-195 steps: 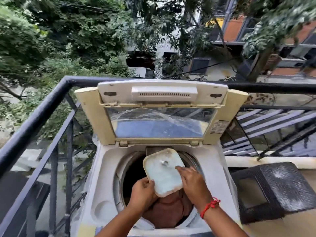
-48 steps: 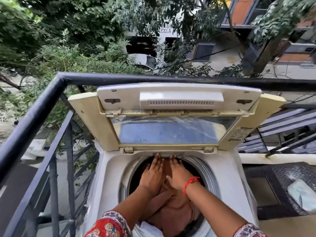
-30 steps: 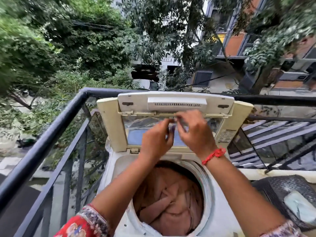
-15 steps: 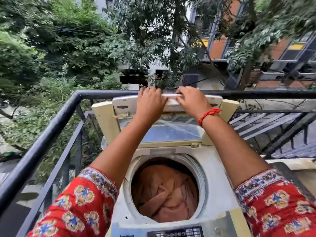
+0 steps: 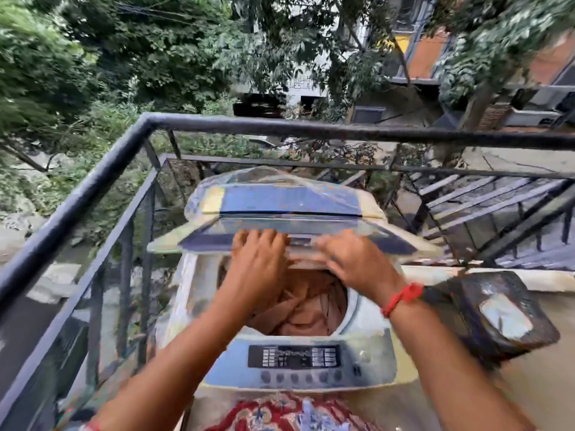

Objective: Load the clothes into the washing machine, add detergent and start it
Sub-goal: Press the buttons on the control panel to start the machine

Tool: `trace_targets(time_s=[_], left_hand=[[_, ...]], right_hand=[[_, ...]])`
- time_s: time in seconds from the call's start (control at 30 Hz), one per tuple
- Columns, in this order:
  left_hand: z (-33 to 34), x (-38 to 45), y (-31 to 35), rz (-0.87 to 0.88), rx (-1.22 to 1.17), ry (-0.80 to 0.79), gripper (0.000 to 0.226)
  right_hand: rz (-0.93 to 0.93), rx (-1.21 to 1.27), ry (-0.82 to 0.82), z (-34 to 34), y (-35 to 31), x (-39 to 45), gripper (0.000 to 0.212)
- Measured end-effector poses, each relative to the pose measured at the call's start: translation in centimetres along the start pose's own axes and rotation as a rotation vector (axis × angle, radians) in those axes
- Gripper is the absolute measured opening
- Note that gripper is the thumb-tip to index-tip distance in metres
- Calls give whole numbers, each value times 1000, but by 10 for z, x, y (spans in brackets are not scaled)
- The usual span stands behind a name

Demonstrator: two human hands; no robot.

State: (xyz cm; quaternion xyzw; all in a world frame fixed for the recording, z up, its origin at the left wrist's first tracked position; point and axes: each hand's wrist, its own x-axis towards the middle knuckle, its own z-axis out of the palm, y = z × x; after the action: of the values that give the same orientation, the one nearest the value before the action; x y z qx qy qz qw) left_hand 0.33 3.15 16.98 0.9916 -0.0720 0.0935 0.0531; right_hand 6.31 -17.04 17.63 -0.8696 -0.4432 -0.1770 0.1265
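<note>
A top-loading washing machine [image 5: 364, 321] stands on a balcony with brown clothes [image 5: 305, 312] filling its drum. Its folding lid [image 5: 289, 209] is halfway down, bent at the hinge and blurred by motion. My left hand [image 5: 258, 256] and my right hand [image 5: 354, 259] both rest on the lid's front edge, fingers spread over it, above the drum opening. The control panel [image 5: 294, 356] with buttons faces me at the machine's near edge. A red thread circles my right wrist.
A black metal railing [image 5: 93, 181] runs along the left and behind the machine. A dark wicker stool [image 5: 485, 309] stands to the right with a pale square lid [image 5: 505, 315] lying on it. Trees and buildings lie beyond.
Both hands took hold of the upright lid's top edge and have pulled it down toward me; it now folds halfway over the drum. The view has dropped back, showing the control panel.
</note>
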Motion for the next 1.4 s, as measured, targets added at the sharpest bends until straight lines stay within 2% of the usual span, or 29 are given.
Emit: trace_targets(time_s=[0.1, 0.2, 0.27, 0.43, 0.6, 0.73, 0.87, 1.03, 1.2, 1.4], left_hand=[[41, -51, 14, -6, -75, 25, 40], [82, -79, 20, -16, -60, -105, 18], [100, -86, 22, -34, -56, -196, 20], [119, -88, 21, -51, -53, -246, 9], [125, -92, 20, 11, -9, -288, 15], [135, -91, 12, -47, -172, -351, 23], [136, -80, 7, -243, -354, -410, 22], [131, -58, 0, -324, -387, -564, 23], [136, -51, -4, -347, -385, -606, 29], [141, -51, -9, -365, -425, -615, 23]], right_hand=[[-64, 24, -68, 43, -18, -53, 28], [13, 185, -209, 79, -32, -89, 27], [91, 255, -289, 91, -38, -100, 31], [168, 355, -371, 106, -32, -108, 31], [205, 386, -442, 119, -30, -114, 39], [302, 486, -536, 119, -23, -112, 39], [479, 580, -628, 116, -18, -94, 34], [596, 446, -779, 115, -20, -65, 35], [597, 406, -790, 102, -9, -73, 34], [588, 230, -894, 78, 28, -123, 63]])
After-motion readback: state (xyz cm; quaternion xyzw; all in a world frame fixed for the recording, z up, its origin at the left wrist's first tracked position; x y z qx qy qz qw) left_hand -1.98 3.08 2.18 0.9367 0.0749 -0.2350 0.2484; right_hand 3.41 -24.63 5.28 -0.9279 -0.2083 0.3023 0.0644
